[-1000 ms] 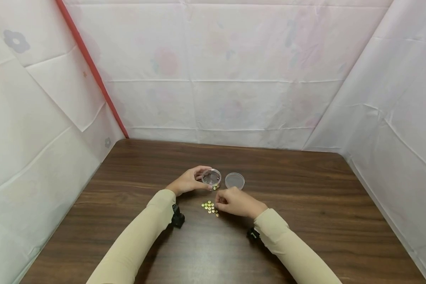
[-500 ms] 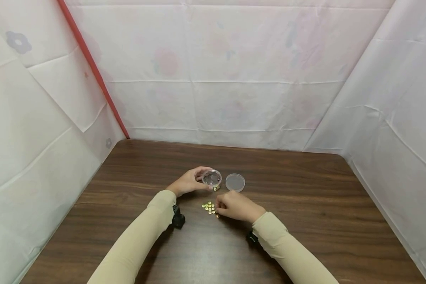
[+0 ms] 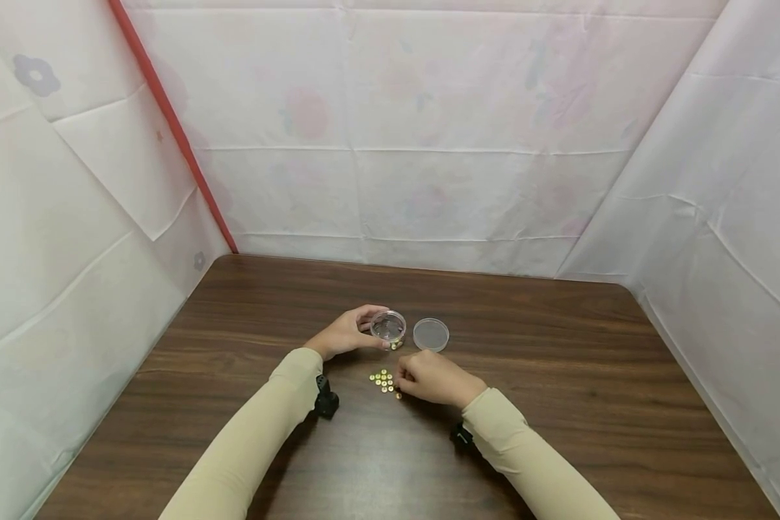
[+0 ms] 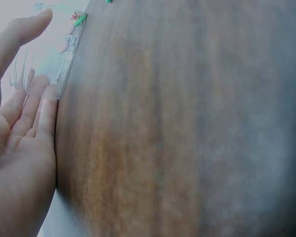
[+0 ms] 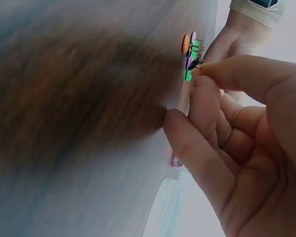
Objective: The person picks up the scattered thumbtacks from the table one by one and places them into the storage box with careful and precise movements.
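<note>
Two hands are at work over one brown table (image 3: 390,462). The left hand (image 3: 343,335) grips one clear dish (image 3: 388,327) from its left side, thumb and fingers spread as wide as the dish and curled round its wall. The dish sits on the table near the middle, its mouth upward, with at least two tacks (image 3: 394,347) visible low inside; their full number cannot be told through the plastic.

One clear lid (image 3: 431,334) lies just beside the dish, to its right, the two apart. Nearer the person lies one cluster of about eleven loose tacks (image 3: 384,377), gold from above; the right wrist view shows several with their prongs upright, in orange, purple and green.

The right hand (image 3: 437,377) is at the cluster's right edge, thumb and fingertip nearly together, pinching one dark tack (image 5: 195,63) by its prongs.

Two beige sleeves (image 3: 250,437) cover the arms, and two black wrist cameras (image 3: 326,401) show, one per wrist. One red strip (image 3: 172,126) runs down the pale cloth (image 3: 468,195) behind.
</note>
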`<state>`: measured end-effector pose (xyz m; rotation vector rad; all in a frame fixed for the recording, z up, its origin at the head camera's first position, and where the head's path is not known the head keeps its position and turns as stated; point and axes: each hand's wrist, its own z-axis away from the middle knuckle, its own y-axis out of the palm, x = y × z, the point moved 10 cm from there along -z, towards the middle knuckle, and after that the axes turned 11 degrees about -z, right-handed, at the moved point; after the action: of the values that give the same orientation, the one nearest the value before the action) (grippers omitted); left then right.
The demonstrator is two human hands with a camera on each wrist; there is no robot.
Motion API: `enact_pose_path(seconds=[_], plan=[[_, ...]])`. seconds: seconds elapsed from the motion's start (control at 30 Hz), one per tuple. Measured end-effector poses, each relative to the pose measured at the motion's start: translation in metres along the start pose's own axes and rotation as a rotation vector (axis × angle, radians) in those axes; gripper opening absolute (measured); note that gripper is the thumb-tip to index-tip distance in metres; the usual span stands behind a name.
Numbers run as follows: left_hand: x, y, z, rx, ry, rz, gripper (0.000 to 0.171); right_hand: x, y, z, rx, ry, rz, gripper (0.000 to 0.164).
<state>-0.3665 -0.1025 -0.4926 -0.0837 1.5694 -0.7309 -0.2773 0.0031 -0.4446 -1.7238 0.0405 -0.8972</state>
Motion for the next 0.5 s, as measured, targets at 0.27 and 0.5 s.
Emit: enact_pose_path(seconds=[0.27,0.5], plan=[[0.002,0.0,0.0,0.002,-0.008,-0.002,0.071,-0.008,0.002,0.002,0.021,0.04,-0.049,0.01],[0.004,0.001,-0.001,0.002,-0.009,0.004,0.072,-0.011,0.002,0.003,0.033,0.074,-0.08,0.009]])
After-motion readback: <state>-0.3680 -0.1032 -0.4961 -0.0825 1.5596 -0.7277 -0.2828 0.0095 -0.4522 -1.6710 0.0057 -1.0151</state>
